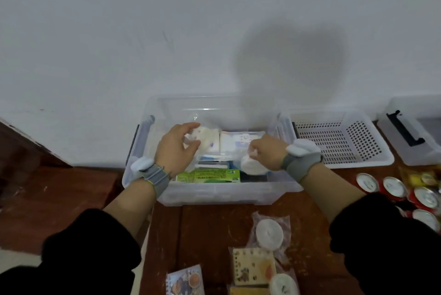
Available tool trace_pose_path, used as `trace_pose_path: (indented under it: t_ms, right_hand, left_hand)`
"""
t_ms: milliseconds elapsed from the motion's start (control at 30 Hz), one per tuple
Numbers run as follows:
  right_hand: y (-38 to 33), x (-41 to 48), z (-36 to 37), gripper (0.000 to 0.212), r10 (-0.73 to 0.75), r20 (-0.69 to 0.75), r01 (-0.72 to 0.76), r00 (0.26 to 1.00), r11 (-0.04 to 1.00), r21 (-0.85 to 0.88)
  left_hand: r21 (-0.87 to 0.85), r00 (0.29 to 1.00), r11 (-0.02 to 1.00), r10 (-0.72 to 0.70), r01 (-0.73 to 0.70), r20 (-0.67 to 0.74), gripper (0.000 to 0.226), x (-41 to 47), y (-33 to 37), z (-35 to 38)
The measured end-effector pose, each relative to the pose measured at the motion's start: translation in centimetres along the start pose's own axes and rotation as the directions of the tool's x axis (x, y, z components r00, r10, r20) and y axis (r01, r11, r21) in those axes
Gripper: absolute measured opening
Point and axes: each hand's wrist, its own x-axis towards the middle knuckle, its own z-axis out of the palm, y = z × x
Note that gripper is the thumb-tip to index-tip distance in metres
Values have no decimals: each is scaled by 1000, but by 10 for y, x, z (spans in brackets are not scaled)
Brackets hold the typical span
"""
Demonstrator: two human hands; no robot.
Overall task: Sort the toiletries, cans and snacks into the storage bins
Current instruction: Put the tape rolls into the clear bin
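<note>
Head view: table [214, 228] beneath it all. Clear bin [214, 193] right under left hand [176, 149] and right hand [265, 152], white basket [334, 142] and cans [395, 186] off past the right one. Left curled round a white pack [210, 136], right pinching a white pouch [251, 167], both down in the bin.

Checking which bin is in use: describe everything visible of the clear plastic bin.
The clear bin is an open, see-through plastic tub with grey side latches, upright on the wooden table by the wall. Inside lie flat packs and a green box. Both hands reach in: the left hand grips a white packet, the right hand pinches a white pouch.
</note>
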Motion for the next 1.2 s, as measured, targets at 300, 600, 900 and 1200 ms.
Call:
trace_pose_path:
  t_ms: [300, 600, 900, 1200]
  right_hand:
    - [2, 52, 43, 30, 111, 133, -58, 985, 935, -350]
    - [1, 33, 38, 55, 167, 464, 1, 870, 941, -339]
    - [16, -31, -2, 42, -119, -277, 83, 954, 987, -139]
    - [50, -37, 30, 30, -84, -539, 114, 838, 993, 23]
  left_hand:
    - [16, 988, 1000, -18, 15, 152, 79, 12, -14, 20]
    - [62, 974, 998, -22, 8, 226, 42, 25, -20, 33]
    - [176, 802, 984, -94, -13, 590, 43, 30, -4, 70]
    - [478, 642, 765, -111, -432, 758, 48, 29, -5, 90]
